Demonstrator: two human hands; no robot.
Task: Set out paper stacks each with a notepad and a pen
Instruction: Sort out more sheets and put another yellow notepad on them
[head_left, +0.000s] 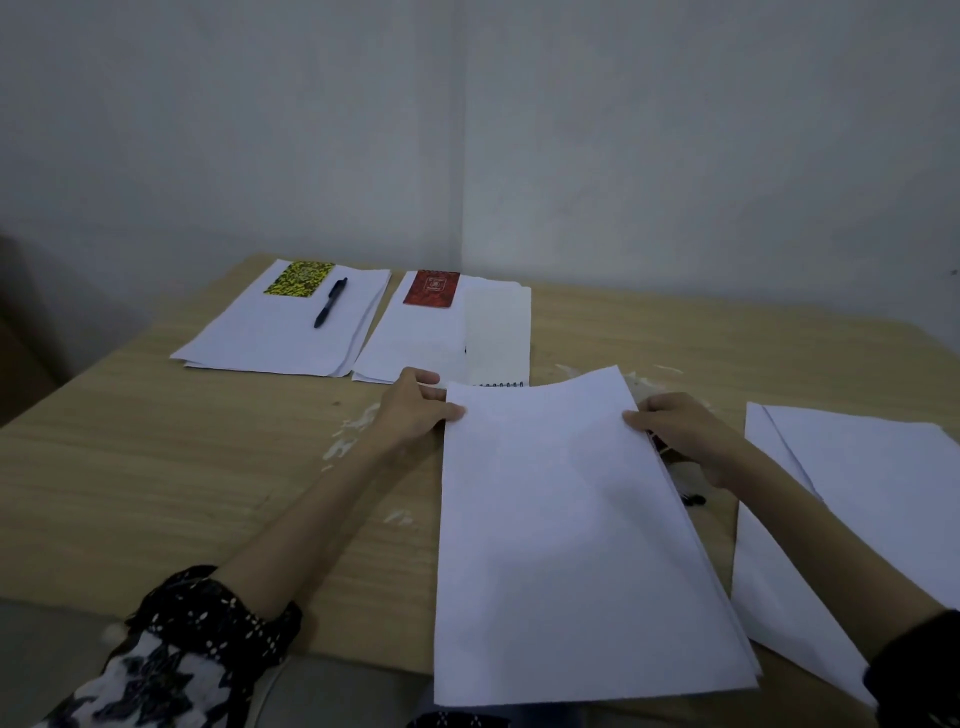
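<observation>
A stack of white paper (582, 540) is lying lengthwise on a light wooden table (156, 467), just in front of the person, and both hands are gripping it near its far corners. The left hand (415, 408) is pinching the far left edge of this stack, thumb lying on top and fingers curled along the edge. The right hand (678, 426) is holding the far right edge the same way, thumb on the sheet and fingers tucked beneath it. To the right of the held stack, loose white sheets (852, 499) are lying fanned on the table, partly under the right forearm. Beyond the held stack, a second paper stack (410, 338) is carrying a red notepad (431, 288) at its far end, with a white spiral-bound pad (496, 338) resting along its right side. Further left of that, a third paper stack (280, 327) is bearing a yellow patterned notepad (300, 279) and a dark pen (330, 302) just beside it. Small dark objects are peeking out from under the right hand, too hidden to identify.
</observation>
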